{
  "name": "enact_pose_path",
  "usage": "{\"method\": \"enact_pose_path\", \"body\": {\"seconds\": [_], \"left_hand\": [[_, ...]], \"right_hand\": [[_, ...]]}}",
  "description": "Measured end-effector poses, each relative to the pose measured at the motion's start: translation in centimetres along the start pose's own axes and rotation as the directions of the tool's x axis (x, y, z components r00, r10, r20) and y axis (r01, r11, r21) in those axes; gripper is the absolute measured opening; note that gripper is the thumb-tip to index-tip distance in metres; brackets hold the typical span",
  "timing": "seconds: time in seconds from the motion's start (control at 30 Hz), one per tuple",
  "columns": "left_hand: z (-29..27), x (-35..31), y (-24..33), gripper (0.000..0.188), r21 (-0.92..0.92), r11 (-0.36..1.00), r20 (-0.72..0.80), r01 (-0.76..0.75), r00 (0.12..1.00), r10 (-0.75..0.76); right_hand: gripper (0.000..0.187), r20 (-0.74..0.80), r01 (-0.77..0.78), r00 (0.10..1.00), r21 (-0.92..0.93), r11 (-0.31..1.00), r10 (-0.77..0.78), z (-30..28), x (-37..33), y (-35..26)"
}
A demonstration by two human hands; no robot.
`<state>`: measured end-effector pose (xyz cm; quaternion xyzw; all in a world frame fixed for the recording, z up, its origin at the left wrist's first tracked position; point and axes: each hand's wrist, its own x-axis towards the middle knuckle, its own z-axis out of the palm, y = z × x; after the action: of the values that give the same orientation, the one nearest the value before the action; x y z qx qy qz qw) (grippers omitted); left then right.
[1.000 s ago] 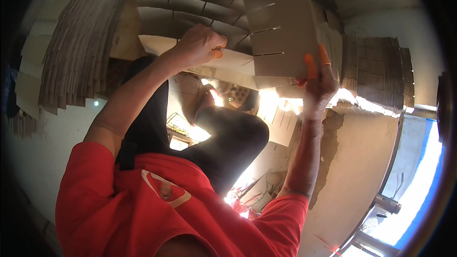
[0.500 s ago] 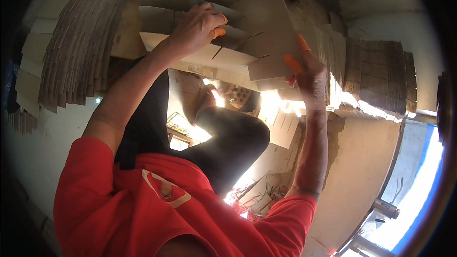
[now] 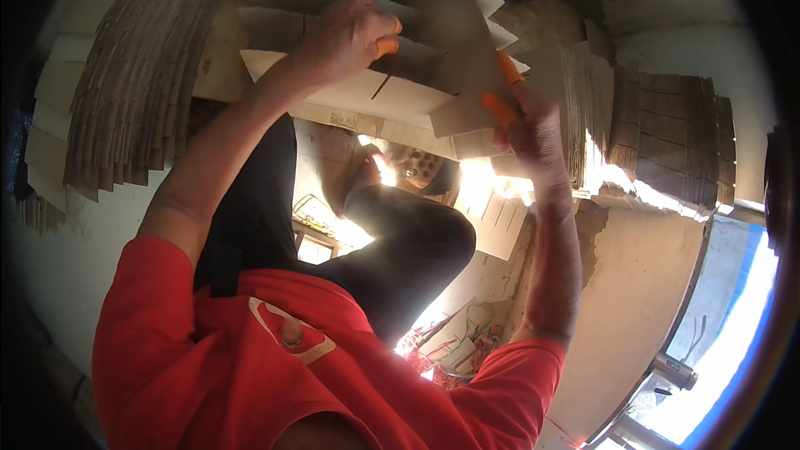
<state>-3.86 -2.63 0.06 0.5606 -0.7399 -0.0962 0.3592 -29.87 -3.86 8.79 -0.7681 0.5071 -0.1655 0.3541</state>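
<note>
Several slotted cardboard strips stand in rows, forming a partly assembled divider grid (image 3: 271, 27) at the top middle. My left hand (image 3: 350, 42) is closed at these rows, thumb and finger pinching at a strip's upper edge; orange covers sit on its fingertips. A wider cardboard strip (image 3: 460, 54) lies crosswise over the right ends of the rows. My right hand (image 3: 536, 129) grips its right edge, with orange covers on the thumb and a finger. Part of that strip's lower end tilts toward me. The slots where the pieces meet are partly hidden.
A tall stack of cardboard strips (image 3: 142, 75) stands at the left. More bundled cardboard (image 3: 671, 137) lies at the right. Below are my bent legs (image 3: 408, 233), a slotted cardboard piece (image 3: 493, 221) and tangled red cords (image 3: 442, 358). Bright light enters at the lower right.
My right hand has shifted slightly left, and the crosswise strip has turned and tilted with it, uncovering more divider pieces behind. My left hand has stayed nearly in place.
</note>
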Motion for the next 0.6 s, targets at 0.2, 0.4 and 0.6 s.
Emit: {"method": "enact_pose_path", "body": {"seconds": [0.2, 0.4, 0.6], "left_hand": [[-1.2, 6.1, -4.8, 0.023, 0.192, 0.977, -0.197, -0.096, 0.971, 0.134], [-1.0, 8.6, -6.5, 0.027, 0.275, 0.951, 0.065, 0.145, 0.983, -0.169], [-2.1, 3.2, 1.0, 0.036, 0.069, 0.993, -0.060, -0.093, 0.993, 0.097]], "right_hand": [[0.051, 0.048, 0.174, 0.984, -0.106, 0.979, -0.169, 0.8, 0.8, 1.9], [0.054, 0.170, 0.302, 0.948, -0.205, 0.931, -0.269, 1.0, 2.1, -0.5], [0.042, -0.054, 0.271, 0.950, -0.346, 0.898, -0.307, 2.1, 1.9, 1.5]]}}
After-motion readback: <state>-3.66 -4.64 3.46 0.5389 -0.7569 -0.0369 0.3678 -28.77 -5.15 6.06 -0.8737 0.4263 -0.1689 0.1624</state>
